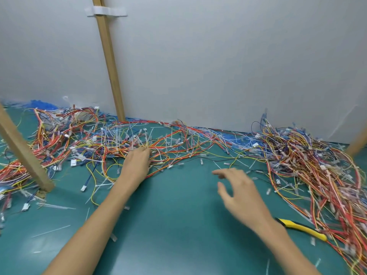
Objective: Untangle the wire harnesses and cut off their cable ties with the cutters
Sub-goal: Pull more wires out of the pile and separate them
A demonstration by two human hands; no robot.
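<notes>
Head view: left hand (137, 161) grips wire harnesses (174, 135); right hand (240, 191) hovers open.

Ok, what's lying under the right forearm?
A yellow cutters handle pokes out from under the right forearm onto the green mat, its end reaching the wire harnesses. The arm covers the tool's other end, so its head cannot be seen.

A small workshop bench, I think.
I see a green mat (178, 225) heaped with coloured wires (309, 161) and cut ties (55, 206). Yellow cutters (301, 228) lie on it, and plain white boards (218, 56) with bare wood posts (110, 62) stand behind it.
</notes>
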